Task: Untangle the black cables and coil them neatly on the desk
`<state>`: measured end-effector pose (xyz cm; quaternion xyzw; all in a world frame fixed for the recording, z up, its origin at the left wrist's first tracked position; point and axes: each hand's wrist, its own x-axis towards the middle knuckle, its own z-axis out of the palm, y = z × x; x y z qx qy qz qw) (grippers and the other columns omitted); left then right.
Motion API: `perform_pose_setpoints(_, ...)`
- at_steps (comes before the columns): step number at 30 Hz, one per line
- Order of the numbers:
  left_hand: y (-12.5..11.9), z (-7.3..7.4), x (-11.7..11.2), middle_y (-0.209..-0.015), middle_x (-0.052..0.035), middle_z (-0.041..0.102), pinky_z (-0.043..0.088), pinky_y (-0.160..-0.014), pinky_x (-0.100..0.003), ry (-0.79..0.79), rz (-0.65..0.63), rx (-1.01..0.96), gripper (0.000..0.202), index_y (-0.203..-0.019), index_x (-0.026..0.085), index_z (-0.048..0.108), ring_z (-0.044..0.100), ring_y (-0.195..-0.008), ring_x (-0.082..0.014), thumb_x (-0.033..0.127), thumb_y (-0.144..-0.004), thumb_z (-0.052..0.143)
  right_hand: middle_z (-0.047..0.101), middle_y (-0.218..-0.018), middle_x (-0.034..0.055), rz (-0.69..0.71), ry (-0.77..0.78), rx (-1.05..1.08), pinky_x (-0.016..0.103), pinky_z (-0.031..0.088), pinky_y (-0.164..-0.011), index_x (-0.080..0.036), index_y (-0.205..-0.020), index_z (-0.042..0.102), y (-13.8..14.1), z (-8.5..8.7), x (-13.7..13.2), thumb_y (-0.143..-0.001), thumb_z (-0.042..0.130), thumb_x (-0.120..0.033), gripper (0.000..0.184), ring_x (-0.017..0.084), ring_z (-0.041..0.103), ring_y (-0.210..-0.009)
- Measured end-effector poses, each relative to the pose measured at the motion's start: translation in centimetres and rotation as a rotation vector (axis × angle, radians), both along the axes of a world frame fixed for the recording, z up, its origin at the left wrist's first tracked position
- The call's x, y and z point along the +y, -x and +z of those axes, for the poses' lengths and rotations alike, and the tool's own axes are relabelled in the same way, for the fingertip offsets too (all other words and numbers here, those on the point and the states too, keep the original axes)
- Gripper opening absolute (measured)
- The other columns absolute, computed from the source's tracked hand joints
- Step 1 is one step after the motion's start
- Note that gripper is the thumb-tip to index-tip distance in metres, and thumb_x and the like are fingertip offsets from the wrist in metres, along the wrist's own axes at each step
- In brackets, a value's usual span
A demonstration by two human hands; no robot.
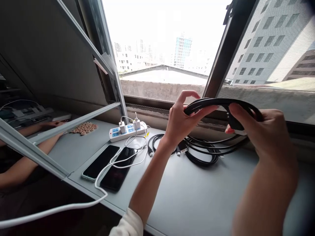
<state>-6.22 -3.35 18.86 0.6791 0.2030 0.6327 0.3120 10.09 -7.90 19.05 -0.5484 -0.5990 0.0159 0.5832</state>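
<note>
A coiled black cable (214,102) hangs in the air above the table, held between both hands. My left hand (183,119) grips the coil's left side, thumb along the underside and index finger bent above it. On the right side, my right hand (263,131) is closed round the loops, its thumb pressing near a dark connector (235,123). The lower loops droop below the hands. Beneath them, another black cable coil (201,162) lies on the table. A thinner black cable (155,141) with plug ends rests partly behind my left forearm.
A white power strip (128,130) with two chargers stands by the window. White charging cables (140,160) run over two phones (115,173) and off the table's left front edge. Past a metal frame (81,121), another person's arms (36,160) rest near small wooden pieces (85,128).
</note>
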Motion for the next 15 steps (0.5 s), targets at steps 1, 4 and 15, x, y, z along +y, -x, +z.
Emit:
perform_pose_setpoints(1, 0.0, 0.0, 0.1, -0.062, 0.0042, 0.054, 0.032, -0.047, -0.02, -0.028, -0.01, 0.0, 0.022, -0.088, 0.019, 0.059, 0.041, -0.05, -0.006, 0.03, -0.072, 0.069, 0.048, -0.038, 0.0009, 0.074, 0.02, 0.062, 0.024, 0.027, -0.036, -0.016, -0.042, 0.055, 0.2, 0.1, -0.3, -0.071, 0.065, -0.06, 0.054, 0.011, 0.044, -0.035)
perform_pose_setpoints(4, 0.2, 0.1, 0.1, -0.061, 0.0043, 0.051, 0.032, -0.05, -0.02, -0.116, -0.026, 0.01, 0.007, -0.082, 0.019, 0.061, 0.04, -0.053, -0.0064, 0.025, -0.079, 0.062, 0.044, -0.035, 0.001, 0.298, 0.034, 0.199, 0.025, 0.025, -0.035, -0.017, -0.036, 0.047, 1.0, 0.5, -1.1, -0.075, 0.064, -0.055, 0.057, 0.01, 0.041, -0.034)
perform_pose_setpoints(15, 0.5, 0.4, 0.1, -0.042, 0.0095, 0.024, 0.018, -0.036, -0.021, 0.212, -0.2, -0.098, 0.043, -0.053, 0.018, 0.036, 0.022, -0.036, -0.0031, 0.044, -0.078, 0.06, 0.056, -0.119, 0.0034, 0.24, -0.247, -0.071, 0.021, 0.052, -0.049, -0.032, -0.125, 0.053, 1.4, 0.6, -1.8, -0.077, 0.069, -0.037, 0.052, 0.016, 0.064, -0.078)
